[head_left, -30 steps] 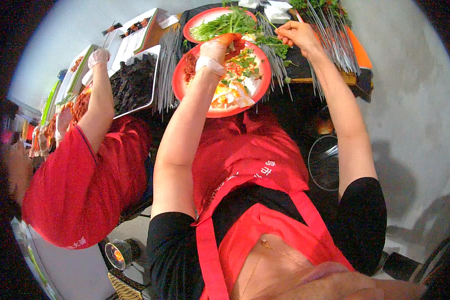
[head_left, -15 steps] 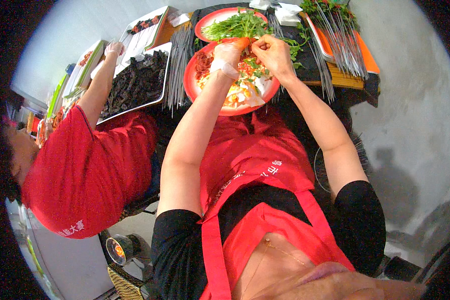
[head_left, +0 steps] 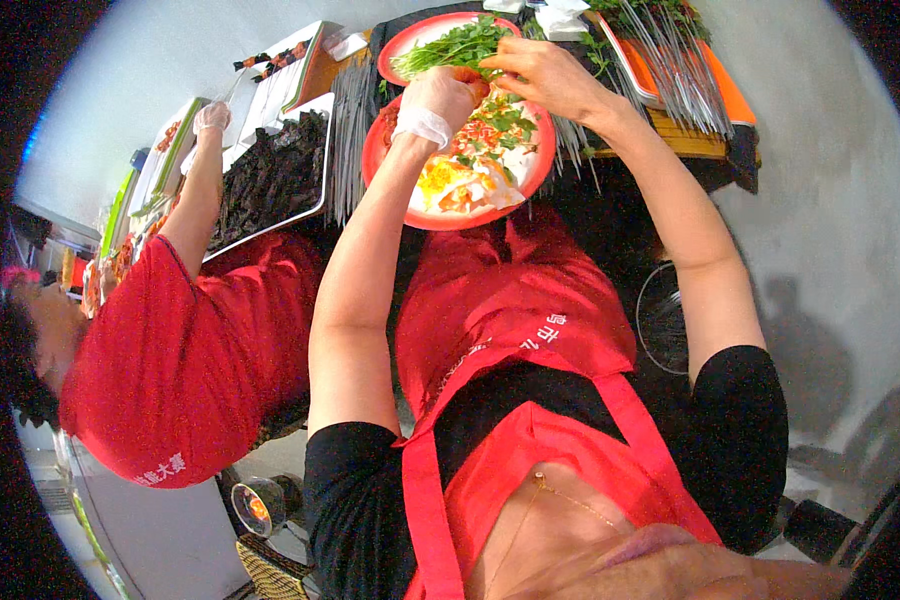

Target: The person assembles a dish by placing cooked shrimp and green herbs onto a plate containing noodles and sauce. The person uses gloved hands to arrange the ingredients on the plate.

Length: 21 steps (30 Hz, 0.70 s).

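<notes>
My left hand (head_left: 438,103), in a thin clear glove, hangs over the far left part of a red-rimmed white plate (head_left: 470,219). Its fingers are closed on something reddish-orange that I cannot make out. My bare right hand (head_left: 550,78) is just to the right, fingers bent and apart, close to the left fingertips. Under the hands the plate carries chopped orange-red bits (head_left: 482,134), white and yellow pieces (head_left: 462,185) and green leaves (head_left: 515,124). Beyond it, a second red-rimmed plate (head_left: 394,48) bears a bunch of leafy green herbs (head_left: 450,52), partly behind my hands.
Thin metal skewers (head_left: 348,140) lie left of the plate, more (head_left: 670,75) on an orange-lined tray at right. A white tray of dark pieces (head_left: 275,175) stands at left. Beside me a co-worker in red (head_left: 190,370) holds a loaded skewer in a gloved hand (head_left: 211,117).
My right hand has gone from a pinch beside the left fingertips to loosened fingers, nearer the herbs. The left hand has shifted slightly left and up. The co-worker's hand now raises a loaded skewer.
</notes>
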Motion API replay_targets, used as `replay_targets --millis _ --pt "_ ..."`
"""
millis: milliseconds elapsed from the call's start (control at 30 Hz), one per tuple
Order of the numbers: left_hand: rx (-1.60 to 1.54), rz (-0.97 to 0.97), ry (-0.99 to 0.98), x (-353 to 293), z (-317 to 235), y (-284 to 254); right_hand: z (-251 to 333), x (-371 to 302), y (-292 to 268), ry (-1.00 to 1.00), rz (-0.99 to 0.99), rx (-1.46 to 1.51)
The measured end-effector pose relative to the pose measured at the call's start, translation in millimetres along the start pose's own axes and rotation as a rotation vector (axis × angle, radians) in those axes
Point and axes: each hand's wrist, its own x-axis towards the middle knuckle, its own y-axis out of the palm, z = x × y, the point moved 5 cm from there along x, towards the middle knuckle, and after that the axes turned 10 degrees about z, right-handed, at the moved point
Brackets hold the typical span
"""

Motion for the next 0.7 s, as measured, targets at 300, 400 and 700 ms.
replay_targets --millis 300,400,700 --pt "0.162 -0.141 0.055 -8.3 -14.8 -22.0 -31.3 23.0 -0.8 0.051 0.296 0.268" --pt "0.136 -0.181 0.057 -5.8 -8.3 -19.8 -48.6 21.4 5.1 0.047 0.349 0.290" --pt "-0.249 -0.320 0.019 -8.2 6.9 -9.3 -34.5 21.6 -23.8 0.286 0.329 0.421"
